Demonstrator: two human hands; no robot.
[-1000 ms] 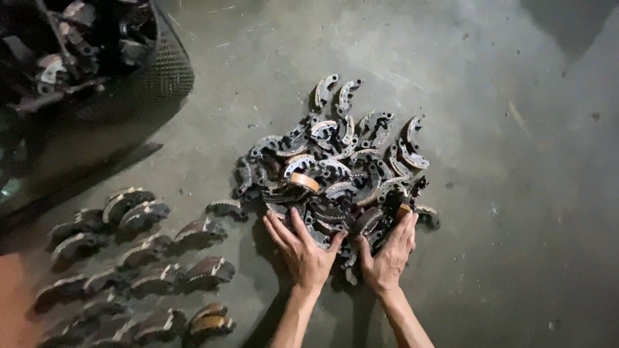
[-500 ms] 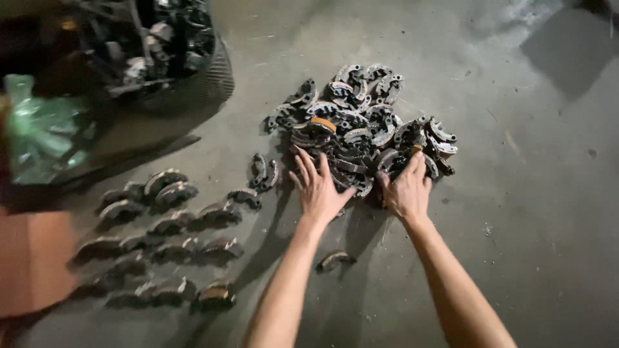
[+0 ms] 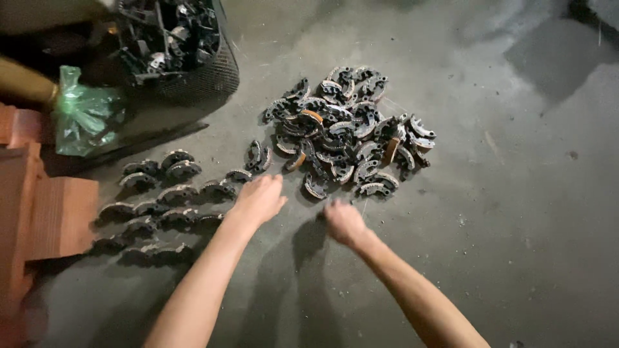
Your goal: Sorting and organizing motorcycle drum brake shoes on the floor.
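while blurred, both hands (image 3: 261, 198) seem withdrawn from the pile (image 3: 351, 129).

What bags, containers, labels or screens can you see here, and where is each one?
Plastic bag: far left, crumpled, translucent green.
Mesh basket: top left, dark, rounded, full of dark metal parts.
Labels, signs, screens: none visible.
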